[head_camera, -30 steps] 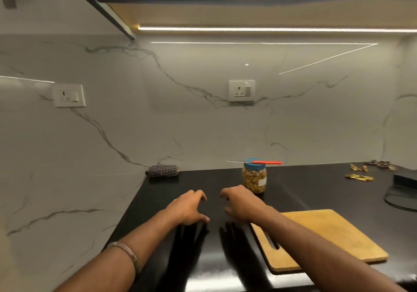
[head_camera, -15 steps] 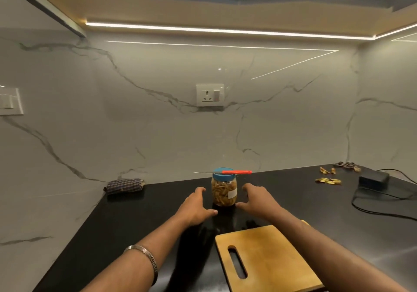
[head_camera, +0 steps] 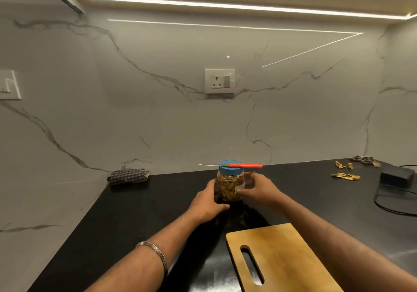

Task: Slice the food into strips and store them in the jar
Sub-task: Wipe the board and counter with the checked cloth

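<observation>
Wrapping up: pretty sure this is the tail end of the job. The jar (head_camera: 230, 186) is already packed with pale strips, its blue lid (head_camera: 230, 167) is on, and the wooden cutting board (head_camera: 282, 257) in front is bare.
Where the jar is: standing upright on the black countertop (head_camera: 135, 212), beyond the board and near the back wall, right between both hands.
Left hand: the left hand (head_camera: 208, 202) is cupped round the lower left side of the jar, fingers curled onto it, thumb low at the front.
Right hand: the right hand (head_camera: 259, 187) grips the right side, fingertips on the clear wall by the small white label.
Knife: the red-handled knife (head_camera: 234, 166) lies flat across the lid, thin blade sticking out left, handle out right. Just balanced there, nothing holding it.
Next move, my guess: shifting the jar somewhere. That calls for keeping it dead level and slow, or taking the knife off first, since any tilt could send it sliding.
Materials: jar looks like clear plastic, rounded, with a smooth screw-type lid. Counter is glossy black stone, so probably slippery. Board is smooth light wood with a slot handle.
Other stuff: yellowish peel scraps (head_camera: 345, 175) off to the right, a checked cloth (head_camera: 129, 176) against the marble-look wall at left, and a black adapter (head_camera: 397, 175) with its cable.
</observation>
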